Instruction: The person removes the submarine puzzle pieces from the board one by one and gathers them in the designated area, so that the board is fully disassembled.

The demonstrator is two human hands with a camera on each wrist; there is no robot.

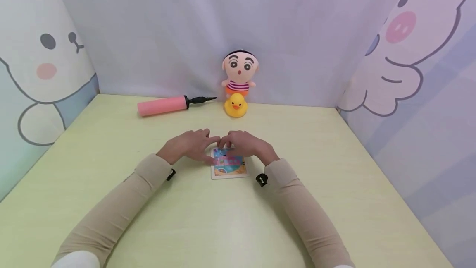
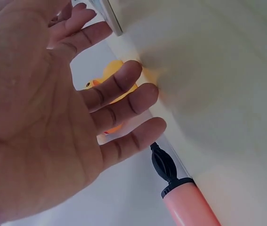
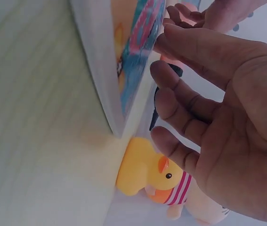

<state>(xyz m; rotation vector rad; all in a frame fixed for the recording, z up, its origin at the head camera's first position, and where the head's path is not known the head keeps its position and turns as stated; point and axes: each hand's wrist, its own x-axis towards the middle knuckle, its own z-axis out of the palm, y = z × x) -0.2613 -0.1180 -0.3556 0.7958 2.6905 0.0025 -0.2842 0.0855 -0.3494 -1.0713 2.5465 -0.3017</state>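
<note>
Left hand (image 1: 191, 145) and right hand (image 1: 244, 143), fingers parted, are seemingly adjusting the picture board (image 1: 231, 170), likely needing gentle alignment next.

Table (image 1: 223, 222): pale yellow-green top, kinda wood-grainy
Picture board (image 1: 231, 171): white-framed, flat around the middle
Balloon pump (image 1: 163, 106): pink, black nozzle, on its side, back left
Rubber duck (image 1: 236, 106): yellow, upright, just in front of the cartoon doll (image 1: 240, 69)
</note>
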